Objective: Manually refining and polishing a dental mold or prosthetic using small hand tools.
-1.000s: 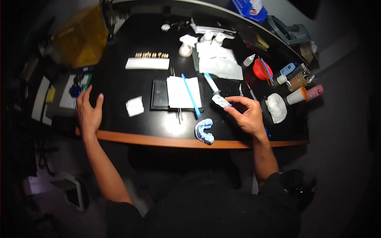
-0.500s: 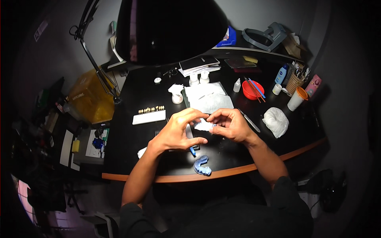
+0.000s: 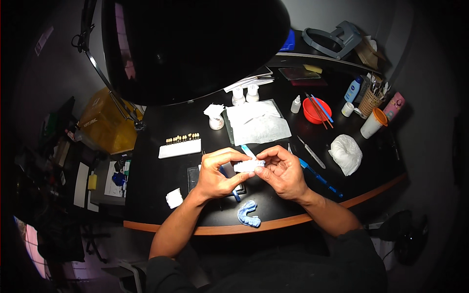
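A small white piece with a bumpy edge, like a dental cast, (image 3: 246, 167) is held level above the desk between both hands. My left hand (image 3: 220, 173) pinches its left end between thumb and fingers. My right hand (image 3: 283, 173) grips the right end with bent fingers, the thumb along its lower edge. Just behind the fingertips lies a light-blue strip (image 3: 248, 151). Nearer the desk edge, below the hands, rests a blue horseshoe-shaped dental arch (image 3: 249, 215). A dark tray (image 3: 193, 178) and a blue-handled tool (image 3: 236, 195) are partly hidden by my left hand.
White sheets (image 3: 259, 124) lie beyond the hands. At left are a tooth shade guide (image 3: 180, 148) and folded tissue (image 3: 174, 198). To the right stand a red bowl (image 3: 312, 115), a metal instrument (image 3: 312, 154), a white bundle (image 3: 346, 155) and an orange-lidded cup (image 3: 373, 123). A black lamp (image 3: 195, 49) overhangs the desk.
My left thumb and fingers have closed onto the white piece, which now sits flatter between both hands. The hands have shifted slightly nearer, and the view has tilted a little.
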Demonstrator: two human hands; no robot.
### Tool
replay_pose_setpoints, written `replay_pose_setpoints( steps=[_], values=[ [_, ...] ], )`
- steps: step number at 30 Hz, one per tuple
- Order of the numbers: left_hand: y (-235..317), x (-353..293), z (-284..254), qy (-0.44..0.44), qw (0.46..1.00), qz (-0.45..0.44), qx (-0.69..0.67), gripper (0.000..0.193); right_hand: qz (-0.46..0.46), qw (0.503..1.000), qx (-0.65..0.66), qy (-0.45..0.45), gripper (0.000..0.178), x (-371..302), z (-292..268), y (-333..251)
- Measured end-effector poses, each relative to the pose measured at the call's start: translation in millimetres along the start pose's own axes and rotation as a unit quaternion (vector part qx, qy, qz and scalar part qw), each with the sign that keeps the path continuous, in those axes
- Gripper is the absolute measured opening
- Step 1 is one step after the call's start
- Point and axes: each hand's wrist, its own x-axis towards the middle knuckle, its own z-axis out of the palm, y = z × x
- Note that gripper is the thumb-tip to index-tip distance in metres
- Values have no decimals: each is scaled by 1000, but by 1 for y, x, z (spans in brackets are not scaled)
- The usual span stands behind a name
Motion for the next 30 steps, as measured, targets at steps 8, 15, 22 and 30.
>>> replay_pose_setpoints(
  steps=[8,15,22,30],
  values=[
    [-5,-3,2,16,999,30,4,27,-21,999,-30,0,25,-3,-2,10],
    [-4,-4,4,26,1000,6,-3,27,-58,992,-108,12,26,-5,-4,12],
    [-9,-6,4,30,999,17,-9,33,-87,977,-192,21,27,-5,-3,5],
    [-13,-7,6,5,994,-16,-111,31,-201,951,-230,54,29,2,2,4]
  ],
)
